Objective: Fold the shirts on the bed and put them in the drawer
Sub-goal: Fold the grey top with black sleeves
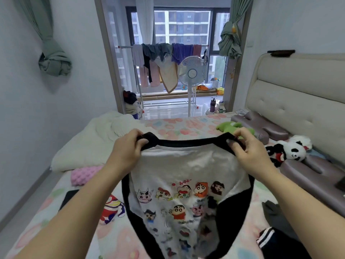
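A white cartoon-print shirt with black trim hung above the bed, its long axis dropping from the collar toward the person. The left hand and right hand, equally near, each pinched a shoulder, fingers curled on the black band. Bare sheet lay beyond, between a white quilt and a green toy.

The bed wore a pink flowered sheet. A white quilt lay bunched at its far left, a pink cushion just beside it, and nearer a phone and a red toy. A green plush, mauve pillows and a panda lay by the headboard; a dark garment and a striped one lay near right.
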Available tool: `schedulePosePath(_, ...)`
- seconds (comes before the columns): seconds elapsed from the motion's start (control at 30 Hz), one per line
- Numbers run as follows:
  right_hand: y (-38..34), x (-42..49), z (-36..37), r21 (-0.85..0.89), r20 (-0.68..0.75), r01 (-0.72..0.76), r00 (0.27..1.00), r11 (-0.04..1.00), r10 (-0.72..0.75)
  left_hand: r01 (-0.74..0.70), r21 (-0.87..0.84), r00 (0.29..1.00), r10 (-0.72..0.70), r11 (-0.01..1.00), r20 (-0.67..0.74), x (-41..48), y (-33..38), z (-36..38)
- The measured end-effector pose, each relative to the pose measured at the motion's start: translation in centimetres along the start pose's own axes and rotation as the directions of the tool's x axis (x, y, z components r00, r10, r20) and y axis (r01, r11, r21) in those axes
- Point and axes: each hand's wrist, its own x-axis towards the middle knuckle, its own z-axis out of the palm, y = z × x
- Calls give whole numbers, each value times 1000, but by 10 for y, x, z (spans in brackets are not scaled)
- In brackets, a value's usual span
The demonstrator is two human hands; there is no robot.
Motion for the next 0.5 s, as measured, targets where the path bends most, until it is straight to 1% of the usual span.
schedulePosePath(0.03, 2, 1, -2, -61, 0, 17, 1000, 998, -17, -21, 74, 1000, 19, 997, 22, 1, -2, -2)
schedulePosePath(0.1, 2, 3, -7, -187, 34, 37, 999, 982, -31, -35, 123, 999, 36, 992, -5, 1, -6, -4)
schedulePosePath(0.17, 1, 4, -15, -283, 104, 29, 995, 959, 1, -7, 105, 999, 12, 994, -51, -4, -10, -9)
schedulePosePath(0.23, 1, 4, -27, -322, 149, 17, 988, 947, 33, 2, 90, 997, 5, 996, -74, -11, -16, -14)
schedulePosePath(0.27, 1, 3, -34, -325, 169, 20, 985, 945, 37, -3, 80, 998, 8, 997, -58, -16, -19, -18)
schedulePosePath(0.33, -1, -2, -46, -328, 242, 48, 970, 944, 35, -22, 48, 999, 21, 999, 40, -25, -22, -26)
schedulePosePath(0.4, -2, -8, -57, -340, 337, 72, 940, 938, 50, -48, 22, 983, 43, 999, 177, -33, -20, -35)
schedulePosePath(0.43, -2, -10, -63, -336, 378, 79, 924, 939, 58, -52, 5, 967, 49, 999, 249, -37, -18, -41)
schedulePosePath(0.5, -5, -15, -77, -271, 469, 97, 882, 958, 43, -3, -117, 912, 51, 993, 408, -43, -17, -56)
